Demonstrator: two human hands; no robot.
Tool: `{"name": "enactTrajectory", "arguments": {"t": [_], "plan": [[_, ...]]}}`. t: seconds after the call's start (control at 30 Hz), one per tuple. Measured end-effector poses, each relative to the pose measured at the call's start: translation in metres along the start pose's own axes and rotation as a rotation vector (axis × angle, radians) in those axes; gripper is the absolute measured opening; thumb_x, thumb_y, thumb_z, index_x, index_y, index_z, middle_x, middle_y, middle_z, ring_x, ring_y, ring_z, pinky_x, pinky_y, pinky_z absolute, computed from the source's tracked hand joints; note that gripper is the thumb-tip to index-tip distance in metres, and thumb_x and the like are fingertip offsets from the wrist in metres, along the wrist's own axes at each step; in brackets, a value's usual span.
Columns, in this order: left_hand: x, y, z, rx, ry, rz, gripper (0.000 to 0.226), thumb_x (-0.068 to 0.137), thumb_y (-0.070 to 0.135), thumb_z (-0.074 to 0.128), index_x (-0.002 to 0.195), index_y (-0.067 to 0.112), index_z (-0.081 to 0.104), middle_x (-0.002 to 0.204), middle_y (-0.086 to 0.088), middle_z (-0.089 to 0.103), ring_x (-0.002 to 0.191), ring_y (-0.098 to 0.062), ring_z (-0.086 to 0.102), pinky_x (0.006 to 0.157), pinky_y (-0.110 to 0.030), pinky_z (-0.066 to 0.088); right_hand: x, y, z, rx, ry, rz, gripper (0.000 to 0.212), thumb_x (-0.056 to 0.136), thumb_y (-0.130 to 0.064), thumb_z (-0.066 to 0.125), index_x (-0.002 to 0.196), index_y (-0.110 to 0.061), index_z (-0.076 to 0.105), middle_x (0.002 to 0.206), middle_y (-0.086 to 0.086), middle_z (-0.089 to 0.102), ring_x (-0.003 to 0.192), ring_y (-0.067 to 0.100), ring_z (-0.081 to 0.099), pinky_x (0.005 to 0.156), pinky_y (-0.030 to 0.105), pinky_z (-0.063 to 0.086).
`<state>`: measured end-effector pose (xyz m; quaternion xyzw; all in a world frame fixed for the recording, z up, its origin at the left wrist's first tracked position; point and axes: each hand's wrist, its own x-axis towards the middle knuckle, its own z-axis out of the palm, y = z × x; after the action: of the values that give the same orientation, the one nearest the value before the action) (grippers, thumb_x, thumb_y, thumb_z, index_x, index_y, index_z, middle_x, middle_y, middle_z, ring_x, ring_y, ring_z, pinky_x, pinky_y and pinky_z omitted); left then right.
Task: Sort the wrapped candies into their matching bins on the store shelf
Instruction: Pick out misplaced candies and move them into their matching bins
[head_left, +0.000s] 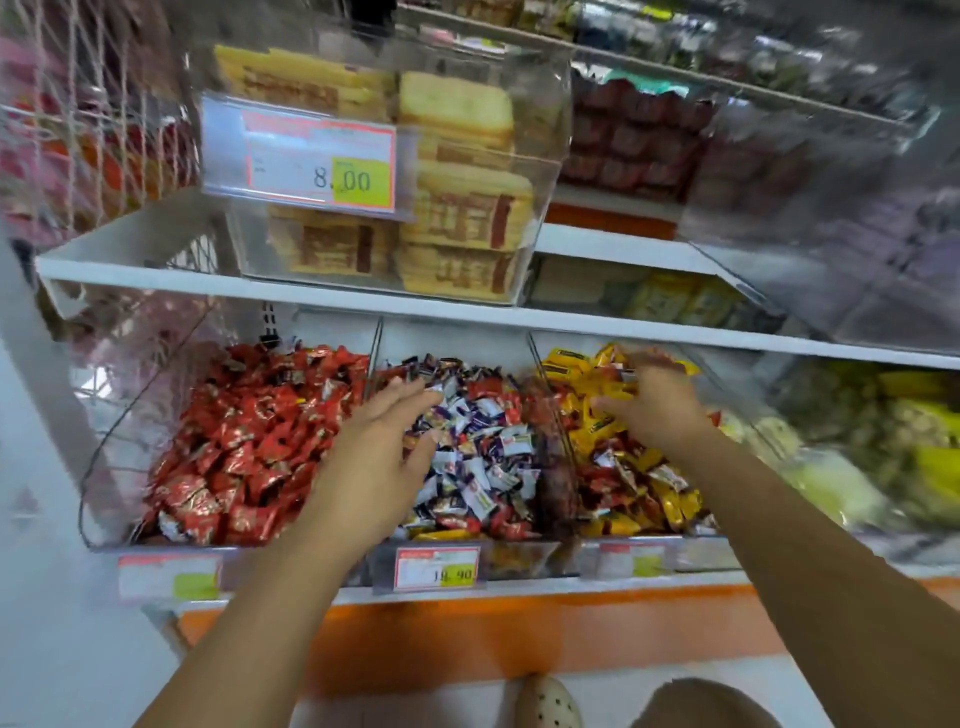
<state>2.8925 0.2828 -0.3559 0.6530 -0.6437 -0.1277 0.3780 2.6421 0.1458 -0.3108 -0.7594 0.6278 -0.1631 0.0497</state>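
The wrapped candies (483, 457) are judged light, slick and crinkly, best pinched at a wrapper end. The left hand (374, 457) is spread, holding nothing; the right hand (657, 408) is blurred, its grip cannot be told

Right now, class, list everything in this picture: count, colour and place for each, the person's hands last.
Red candies: many, red, left bin.
White-and-purple candies: many, some red mixed in, middle bin.
Yellow candies: many, some red mixed in, right bin.
Biscuit packs: several, yellow-brown, clear box on upper shelf.
Upper price tag: one, white and yellow, on clear box.
Lower price tags: three, white and yellow, below the bins.
Left hand: one, fingers straight, over middle bin.
Right hand: one, blurred, over right bin.
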Motion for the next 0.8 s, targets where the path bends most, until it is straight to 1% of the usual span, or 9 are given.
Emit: {"name": "enactTrajectory", "arguments": {"t": [0.07, 0.2, 0.27, 0.33, 0.43, 0.53, 0.67, 0.73, 0.8], "plan": [[0.000, -0.003, -0.004, -0.003, 0.020, 0.015, 0.041, 0.097, 0.024, 0.052, 0.138, 0.027, 0.048, 0.150, 0.010, 0.036, 0.143, -0.006, 0.021, 0.118, -0.031, 0.018, -0.007, -0.012, -0.005, 0.094, -0.043, -0.042, 0.063, 0.087, -0.033, 0.068, 0.142, -0.016, 0.042, 0.141, 0.009, 0.049, 0.129, 0.027, 0.044, 0.104, 0.034, 0.037], [-0.006, -0.020, -0.029, 0.031, 0.042, -0.082, 0.042, 0.098, 0.026, 0.051, 0.139, 0.026, 0.047, 0.150, 0.010, 0.036, 0.141, -0.009, 0.026, 0.113, -0.025, 0.019, -0.026, -0.061, 0.004, 0.173, 0.034, -0.284, 0.031, 0.097, -0.022, 0.055, 0.128, -0.021, 0.059, 0.131, 0.001, 0.057, 0.118, 0.017, 0.051, 0.094, 0.023, 0.038], [-0.015, -0.038, -0.043, 0.065, 0.047, -0.160, 0.045, 0.097, 0.026, 0.052, 0.141, 0.023, 0.045, 0.149, 0.005, 0.038, 0.138, -0.014, 0.033, 0.112, -0.027, 0.024, -0.032, -0.096, 0.018, 0.186, -0.047, -0.417, 0.027, 0.098, -0.023, 0.052, 0.123, -0.027, 0.062, 0.128, -0.005, 0.057, 0.115, 0.013, 0.051, 0.093, 0.021, 0.038], [-0.027, -0.059, -0.057, 0.106, 0.035, -0.232, 0.049, 0.095, 0.026, 0.055, 0.142, 0.021, 0.044, 0.149, 0.001, 0.040, 0.136, -0.016, 0.036, 0.111, -0.026, 0.026, -0.035, -0.135, 0.032, 0.220, -0.168, -0.527, 0.027, 0.100, -0.023, 0.048, 0.123, -0.029, 0.061, 0.130, -0.007, 0.054, 0.119, 0.012, 0.048, 0.098, 0.024, 0.038], [-0.045, -0.083, -0.072, 0.168, -0.019, -0.275, 0.054, 0.094, 0.027, 0.058, 0.144, 0.023, 0.040, 0.152, 0.002, 0.033, 0.140, -0.014, 0.028, 0.112, -0.022, 0.020, -0.027, -0.186, 0.050, 0.200, -0.283, -0.659, 0.029, 0.101, -0.017, 0.046, 0.121, -0.026, 0.064, 0.134, -0.006, 0.054, 0.123, 0.011, 0.048, 0.099, 0.020, 0.034], [-0.055, -0.102, -0.084, 0.224, -0.019, -0.264, 0.059, 0.091, 0.028, 0.061, 0.145, 0.023, 0.039, 0.154, 0.001, 0.031, 0.143, -0.016, 0.023, 0.114, -0.023, 0.016, -0.005, -0.226, 0.077, 0.010, -0.408, -0.714, 0.034, 0.098, -0.012, 0.049, 0.129, -0.023, 0.059, 0.142, 0.000, 0.050, 0.127, 0.017, 0.047, 0.105, 0.028, 0.037], [-0.057, -0.115, -0.084, 0.260, -0.047, -0.266, 0.069, 0.090, 0.039, 0.061, 0.150, 0.028, 0.028, 0.160, 0.003, 0.014, 0.148, -0.016, 0.006, 0.120, -0.032, 0.010, 0.016, -0.256, 0.105, -0.324, -0.560, -0.757, 0.051, 0.091, -0.016, 0.062, 0.140, -0.020, 0.047, 0.142, 0.005, 0.047, 0.125, 0.023, 0.046, 0.101, 0.031, 0.039], [-0.052, -0.117, -0.082, 0.284, -0.055, -0.274, 0.075, 0.090, 0.048, 0.057, 0.152, 0.032, 0.018, 0.161, 0.007, 0.001, 0.148, -0.015, -0.003, 0.120, -0.033, 0.006, 0.025, -0.262, 0.104, -0.329, -0.710, -0.722, 0.052, 0.087, -0.028, 0.069, 0.135, -0.023, 0.052, 0.139, -0.002, 0.048, 0.122, 0.021, 0.048, 0.100, 0.030, 0.040], [-0.049, -0.120, -0.079, 0.325, -0.070, -0.279, 0.076, 0.091, 0.052, 0.053, 0.152, 0.035, 0.012, 0.161, 0.009, -0.006, 0.147, -0.014, -0.008, 0.118, -0.034, 0.003, 0.037, -0.268, 0.098, -0.193, -0.701, -0.699, 0.037, 0.087, -0.030, 0.069, 0.123, -0.024, 0.062, 0.130, -0.003, 0.056, 0.111, 0.017, 0.055, 0.093, 0.027, 0.043]]}}
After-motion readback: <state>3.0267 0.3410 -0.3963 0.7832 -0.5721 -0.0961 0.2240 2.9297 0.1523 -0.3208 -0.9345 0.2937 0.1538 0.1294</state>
